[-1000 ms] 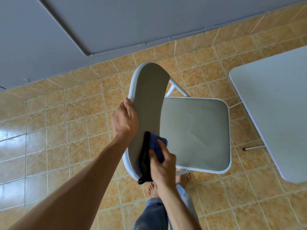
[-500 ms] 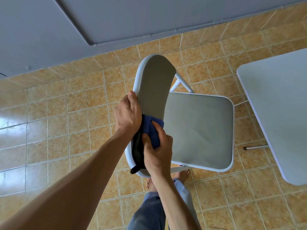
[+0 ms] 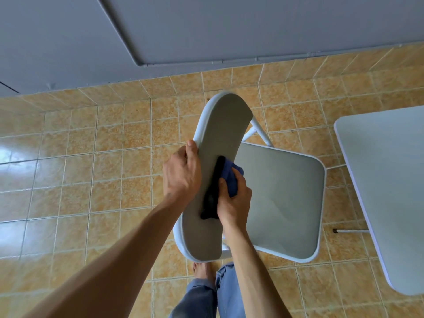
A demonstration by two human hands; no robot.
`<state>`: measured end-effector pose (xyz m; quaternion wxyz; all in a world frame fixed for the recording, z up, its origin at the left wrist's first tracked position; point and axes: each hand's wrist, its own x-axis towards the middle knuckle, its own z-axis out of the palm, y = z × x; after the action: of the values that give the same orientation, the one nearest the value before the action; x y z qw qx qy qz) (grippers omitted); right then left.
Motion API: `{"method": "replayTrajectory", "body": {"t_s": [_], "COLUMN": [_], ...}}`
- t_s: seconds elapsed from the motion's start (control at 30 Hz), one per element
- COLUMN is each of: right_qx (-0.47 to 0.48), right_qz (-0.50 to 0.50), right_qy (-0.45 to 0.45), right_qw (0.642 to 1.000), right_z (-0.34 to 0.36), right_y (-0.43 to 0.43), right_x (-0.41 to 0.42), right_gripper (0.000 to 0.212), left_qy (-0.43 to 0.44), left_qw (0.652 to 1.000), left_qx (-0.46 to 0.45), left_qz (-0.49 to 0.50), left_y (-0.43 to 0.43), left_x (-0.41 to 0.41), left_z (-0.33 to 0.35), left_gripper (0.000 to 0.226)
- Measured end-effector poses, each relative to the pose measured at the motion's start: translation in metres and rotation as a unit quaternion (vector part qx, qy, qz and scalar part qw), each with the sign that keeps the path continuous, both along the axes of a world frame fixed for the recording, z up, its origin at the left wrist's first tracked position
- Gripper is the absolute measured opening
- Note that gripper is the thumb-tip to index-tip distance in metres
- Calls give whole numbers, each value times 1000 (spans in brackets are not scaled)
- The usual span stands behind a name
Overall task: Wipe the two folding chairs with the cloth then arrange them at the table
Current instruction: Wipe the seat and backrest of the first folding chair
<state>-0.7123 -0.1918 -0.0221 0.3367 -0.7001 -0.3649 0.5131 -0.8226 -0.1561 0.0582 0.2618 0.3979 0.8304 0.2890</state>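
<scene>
One white-framed folding chair (image 3: 282, 203) with grey padding stands unfolded on the tiled floor below me. My left hand (image 3: 182, 173) grips the left edge of its backrest (image 3: 220, 125). My right hand (image 3: 234, 203) presses a blue and black cloth (image 3: 220, 180) against the middle of the backrest's padded front. A white table (image 3: 385, 180) stands at the right, its edge a short gap from the seat. No second chair is in view.
A grey wall with a panel (image 3: 206, 31) runs along the back, close behind the chair. A thin table leg (image 3: 348, 230) sticks out near the seat's right side. My feet and jeans (image 3: 206, 292) are just below the chair. Orange floor tiles spread to the left.
My right hand has slid the cloth up the backrest from its lower end toward the middle. The left hand has kept its grip on the backrest edge.
</scene>
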Motion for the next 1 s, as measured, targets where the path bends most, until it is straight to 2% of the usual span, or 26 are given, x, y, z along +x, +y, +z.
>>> {"method": "replayTrajectory", "body": {"t_s": [0.07,0.1,0.17,0.23,0.3,0.37,0.43,0.47,0.7,0.8,0.9,1.0], "right_qx": [-68,-48,62,163,208,149,64,55,232,205,115,100], "right_qz": [-42,-33,26,90,115,70,0,-20,106,66,-15,-31], "right_qy": [27,26,3,4,-19,-65,-52,-45,-25,-37,-33,-16], "right_qw": [996,998,998,983,971,984,997,997,967,976,993,994], "right_z": [-4,1,21,35,24,2,-9,-8,43,16,-9,-24], "right_y": [22,29,35,41,54,81,104,110,107,161,210,232], "right_x": [6,4,-10,-21,-19,-7,3,3,-22,-10,3,14], "right_gripper": [28,27,34,41,41,40,36,35,39,36,33,22], "left_qy": [5,5,-5,-21,-19,-1,14,19,29,36,39,33], "left_qw": [1000,1000,1000,999,999,1000,1000,1000,999,999,999,999], "left_qx": [3,7,16,27,29,26,13,9,17,15,7,-2], "left_qz": [-8,-12,-14,-7,-2,-8,-10,-9,6,12,18,24], "left_y": [-1,0,-1,-1,-1,-1,0,0,-1,2,4,6], "left_x": [0,0,-2,-5,-5,-3,-1,0,-1,-1,-2,-1], "left_z": [1,0,-1,-3,-3,-3,-3,-2,-6,-4,-5,-6], "left_gripper": [53,53,52,50,50,52,52,52,49,49,51,50]}}
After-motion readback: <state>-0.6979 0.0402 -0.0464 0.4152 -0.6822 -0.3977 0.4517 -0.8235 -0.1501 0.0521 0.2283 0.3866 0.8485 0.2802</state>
